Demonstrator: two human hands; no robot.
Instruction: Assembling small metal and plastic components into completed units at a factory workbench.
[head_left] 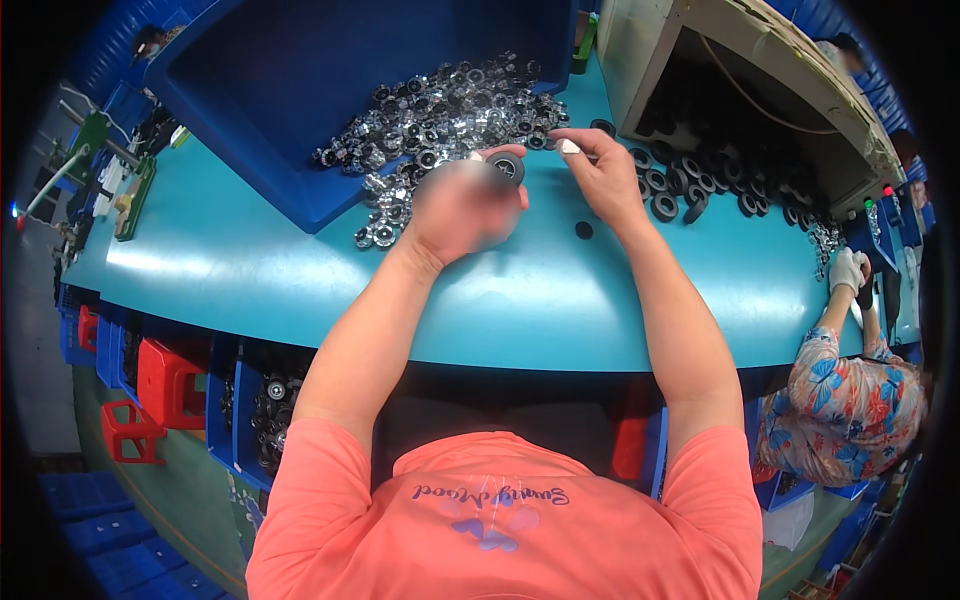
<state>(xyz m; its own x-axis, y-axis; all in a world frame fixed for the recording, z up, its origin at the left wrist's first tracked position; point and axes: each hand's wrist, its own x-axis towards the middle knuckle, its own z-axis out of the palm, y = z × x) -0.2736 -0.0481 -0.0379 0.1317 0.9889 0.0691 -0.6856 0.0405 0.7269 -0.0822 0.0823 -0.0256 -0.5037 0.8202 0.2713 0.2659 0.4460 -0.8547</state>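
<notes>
My left hand (465, 205), partly smeared, is closed on a small wheel (507, 166) with a black tyre and a clear spoked hub. Just to the right, my right hand (608, 180) hovers over the table with its index finger stretched out and nothing visible in it. White wrapping covers a fingertip of this hand. Behind my left hand lies a heap of shiny clear-and-black hubs (440, 110), spilling from a tilted blue bin (270, 110). Loose black tyres (664, 206) are piled to the right of my right hand.
The teal tabletop (500, 310) holds a small black disc (584, 230) near my right forearm. An off-white open box (640, 60) stands at the back right over more tyres. A co-worker's gloved hand (848, 270) is at the far right. Red stools (170, 380) stand at lower left.
</notes>
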